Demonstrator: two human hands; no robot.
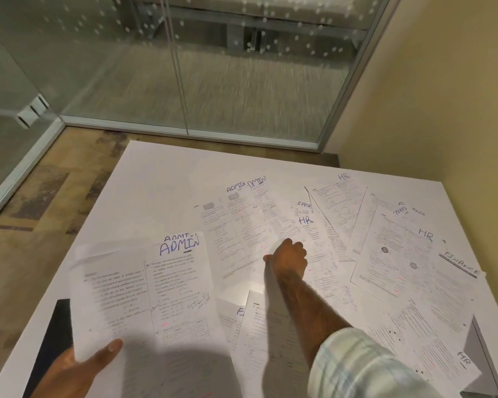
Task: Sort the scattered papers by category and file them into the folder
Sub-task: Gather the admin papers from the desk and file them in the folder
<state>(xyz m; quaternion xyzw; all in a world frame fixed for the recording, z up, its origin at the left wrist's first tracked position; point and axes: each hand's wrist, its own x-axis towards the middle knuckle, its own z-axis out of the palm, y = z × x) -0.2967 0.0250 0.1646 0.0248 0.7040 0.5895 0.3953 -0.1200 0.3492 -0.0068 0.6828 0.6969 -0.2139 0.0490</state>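
a white rectangular table point(161, 173) is standing before glass walls, its upper-left part lying bare. at lower left the left hand point(78, 366) is gripping a white printed stack headed admin point(144, 285) above a dark flat cover point(55, 334) at the table's edge. two loose admin sheets point(242, 225) and four sheets headed hr point(425, 234) are overlapping rightward. the right hand point(289, 258) is curling its fingers onto the centre sheets; whether it is pinching one, i cannot tell.

Papers point(242, 231): thin matt white paper, printed and inked by hand, is being displayed. Table point(161, 179): a smooth white top is being faintly glossed by light. Folder point(55, 334): a matt black cover is being shown. Sleeve point(357, 366): soft checked cloth is being worn. Partition point(242, 67): glossy glass is being held in pale metal framing point(184, 130).
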